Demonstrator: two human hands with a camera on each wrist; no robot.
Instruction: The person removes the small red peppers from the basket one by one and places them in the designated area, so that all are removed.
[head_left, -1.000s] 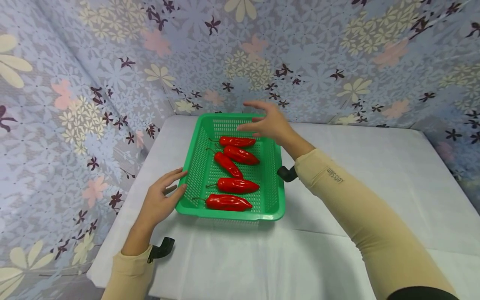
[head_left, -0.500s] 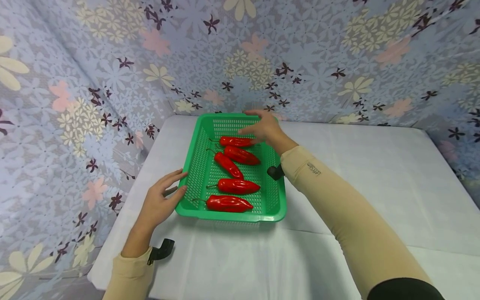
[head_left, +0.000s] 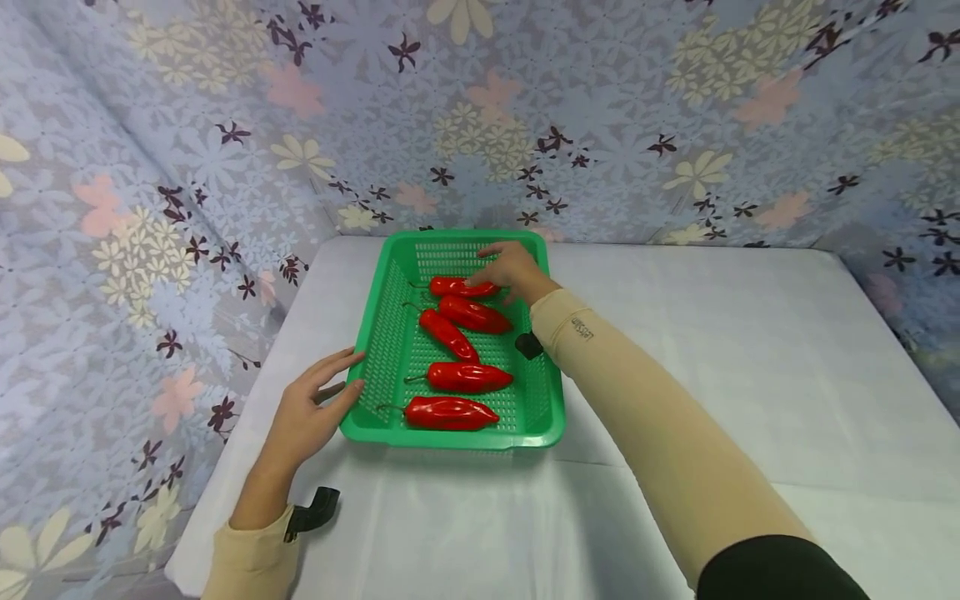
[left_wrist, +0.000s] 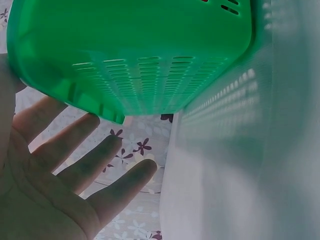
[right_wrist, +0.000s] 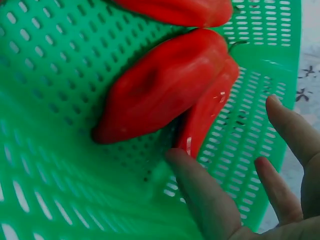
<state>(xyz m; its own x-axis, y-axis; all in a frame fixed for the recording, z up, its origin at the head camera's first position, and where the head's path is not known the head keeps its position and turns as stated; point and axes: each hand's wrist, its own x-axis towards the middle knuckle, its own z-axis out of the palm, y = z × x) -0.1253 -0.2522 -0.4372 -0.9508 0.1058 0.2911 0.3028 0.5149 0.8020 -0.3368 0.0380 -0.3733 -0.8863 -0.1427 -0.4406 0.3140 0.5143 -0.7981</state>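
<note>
Several red peppers lie in a green plastic basket [head_left: 450, 439], their thin stems pointing mostly left. My right hand [head_left: 513, 271] is inside the basket's far right part, over the tip end of the farthest pepper [head_left: 447, 286]. In the right wrist view its fingers are spread, and a fingertip overlaps the lower end of that pepper [right_wrist: 207, 115]; a wider pepper [right_wrist: 155, 90] lies beside it. At the basket's left rim rests my left hand [head_left: 307, 412], its fingertips at the edge. The left wrist view shows those fingers [left_wrist: 85, 170] extended and apart beside the outer wall.
A white-covered table [head_left: 675, 350] carries the basket and extends to its right and front. Flower-patterned cloth [head_left: 600, 125] rises behind the table and along its left side. Small black camera mounts [head_left: 315, 510] sit at the sleeve cuffs.
My right hand has moved left and down into the basket, from above its far right corner to the farthest pepper. The left hand keeps its place at the rim.
</note>
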